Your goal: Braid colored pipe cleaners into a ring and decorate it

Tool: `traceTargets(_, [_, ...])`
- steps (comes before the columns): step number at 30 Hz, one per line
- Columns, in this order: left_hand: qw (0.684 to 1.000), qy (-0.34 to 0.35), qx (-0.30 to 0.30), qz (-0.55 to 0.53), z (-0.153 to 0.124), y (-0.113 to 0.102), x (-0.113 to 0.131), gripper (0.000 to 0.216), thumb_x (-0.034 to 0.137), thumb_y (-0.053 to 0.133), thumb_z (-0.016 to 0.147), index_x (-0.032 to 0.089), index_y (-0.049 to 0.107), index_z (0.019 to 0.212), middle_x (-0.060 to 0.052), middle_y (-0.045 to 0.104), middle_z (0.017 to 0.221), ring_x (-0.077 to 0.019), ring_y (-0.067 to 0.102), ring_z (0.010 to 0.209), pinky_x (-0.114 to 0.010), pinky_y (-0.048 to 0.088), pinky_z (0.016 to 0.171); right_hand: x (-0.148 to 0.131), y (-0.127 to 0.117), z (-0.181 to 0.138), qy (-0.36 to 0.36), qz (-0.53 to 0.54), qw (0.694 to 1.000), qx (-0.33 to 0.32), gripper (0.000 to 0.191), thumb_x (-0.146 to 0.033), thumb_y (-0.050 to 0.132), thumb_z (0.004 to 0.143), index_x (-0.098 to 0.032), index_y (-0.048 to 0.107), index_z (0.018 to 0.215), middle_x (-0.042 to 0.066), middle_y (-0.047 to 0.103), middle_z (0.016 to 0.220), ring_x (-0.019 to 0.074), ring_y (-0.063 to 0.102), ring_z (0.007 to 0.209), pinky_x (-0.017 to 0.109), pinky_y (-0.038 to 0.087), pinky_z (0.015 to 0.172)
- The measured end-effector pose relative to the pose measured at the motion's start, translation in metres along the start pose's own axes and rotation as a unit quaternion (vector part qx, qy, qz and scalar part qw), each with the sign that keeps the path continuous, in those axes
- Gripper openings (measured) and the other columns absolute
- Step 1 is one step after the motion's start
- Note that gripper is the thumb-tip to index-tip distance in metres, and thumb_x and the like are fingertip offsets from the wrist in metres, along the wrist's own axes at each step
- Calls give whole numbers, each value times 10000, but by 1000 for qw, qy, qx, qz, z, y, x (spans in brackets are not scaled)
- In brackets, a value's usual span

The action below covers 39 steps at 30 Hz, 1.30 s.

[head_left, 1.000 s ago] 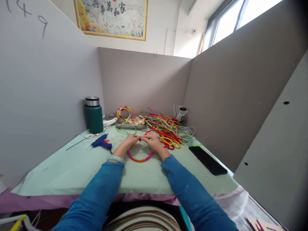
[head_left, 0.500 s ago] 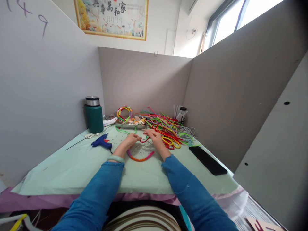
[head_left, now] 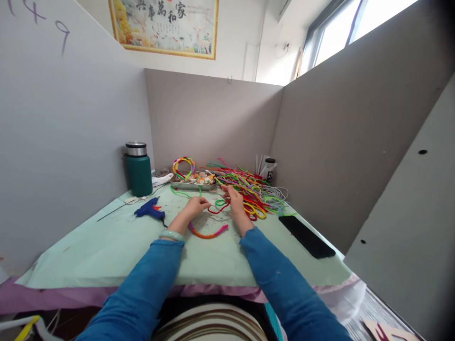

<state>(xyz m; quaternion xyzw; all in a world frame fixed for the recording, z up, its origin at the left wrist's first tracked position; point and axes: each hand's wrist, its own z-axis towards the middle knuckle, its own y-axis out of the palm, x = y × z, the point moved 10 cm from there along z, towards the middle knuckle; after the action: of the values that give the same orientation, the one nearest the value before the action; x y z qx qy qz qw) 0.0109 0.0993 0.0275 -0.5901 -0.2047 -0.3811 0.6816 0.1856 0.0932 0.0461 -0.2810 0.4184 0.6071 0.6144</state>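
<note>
Left fingers [head_left: 206, 204]: pinching red strand [head_left: 215, 211] | right fingers [head_left: 230, 191]: strand just alongside, opening and hold unclear

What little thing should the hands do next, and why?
Maybe the right hand could gently draw the red strand straighter, because it sags in a loose curve between that hand and the left hand, whose fingertips seem to pinch it.

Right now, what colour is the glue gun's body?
Blue: the head view shows the glue gun best.
</note>
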Motion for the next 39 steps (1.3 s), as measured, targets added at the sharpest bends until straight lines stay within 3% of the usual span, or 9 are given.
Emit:
traceTargets(4, [1000,1,7,22,-1,-3,3,229,337,612,683,129,697,727,-16,616,614,-134,492,594,-246,335,566,-1,-2,0,3,-1,1000,10,517,-575,449,810,-152,693,980,85,674,982,144,562,686,242,421,545])
traceTargets(9, [998,28,31,49,0,-7,8,211,329,615,689,139,700,728,-29,649,655,-142,514,625,-246,354,586,-13,17,-8,-45,-86,993,-70,453,-528,460,831,-168,710,943,54,668,853,125,555,638,236,427,580])
traceTargets(14, [995,49,30,77,2,-4,9,183,304,611,707,149,703,736,-26,645,653,-135,505,606,-243,344,581,5,29,-11,-4,-154,981,-120,408,-482,441,850,-187,672,1014,30,655,809,105,545,536,227,419,523])
traceTargets(20, [995,33,40,90,-2,-8,11,161,283,621,726,155,716,754,-25,643,647,-137,515,613,-238,343,594,4,18,-7,-12,-170,982,-78,382,-475,425,849,-168,649,897,29,651,754,110,542,521,219,404,494])
traceTargets(25, [994,30,41,97,-2,-9,12,156,275,620,734,153,715,760,-38,664,699,-137,521,635,-242,337,605,6,1,-2,5,-155,988,-8,395,-485,400,848,-161,626,833,22,624,682,104,470,439,228,376,455])
traceTargets(30, [994,26,42,96,-1,-9,11,165,285,618,733,150,710,758,-40,665,705,-141,529,653,-239,336,602,1,-10,1,-30,-225,973,38,342,-394,403,855,-170,656,904,49,671,823,152,569,633,257,433,615])
traceTargets(34, [996,32,42,79,-2,-10,14,163,292,626,723,149,703,739,-24,649,662,-133,512,617,-233,333,582,-2,9,-4,-76,-306,948,-37,235,-303,501,818,-190,705,848,59,689,880,191,591,831,291,424,778])
traceTargets(39, [995,54,46,75,-2,-10,20,160,297,629,721,151,692,719,-16,631,636,-129,498,593,-229,327,569,0,32,-14,-92,-328,931,-129,213,-316,550,814,-216,733,852,58,673,893,189,573,857,283,419,757])
